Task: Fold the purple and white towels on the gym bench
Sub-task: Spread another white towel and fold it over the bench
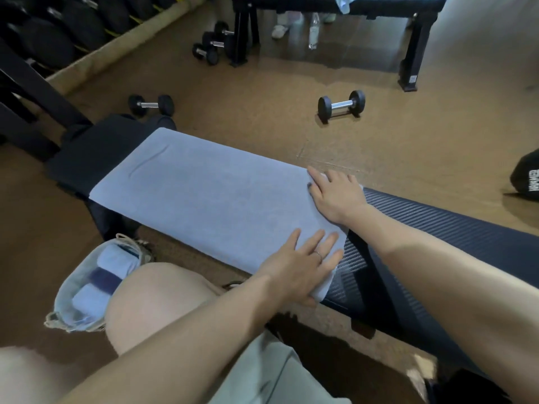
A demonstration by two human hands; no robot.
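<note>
A pale purple towel [204,191] lies flat along the black gym bench [437,228], covering its left half. My left hand [303,266] presses flat on the towel's near right corner, thumb over the bench's front edge. My right hand [335,191] rests flat on the far right corner, fingers spread. A little white cloth [323,175] shows under the fingers of my right hand.
A mesh bag [67,301] with rolled towels sits on the floor by my knee. Dumbbells [341,105] [151,104] lie on the floor beyond the bench. Another bench [379,7] stands at the back, a weight rack [58,27] at far left, a black bag [526,177] at right.
</note>
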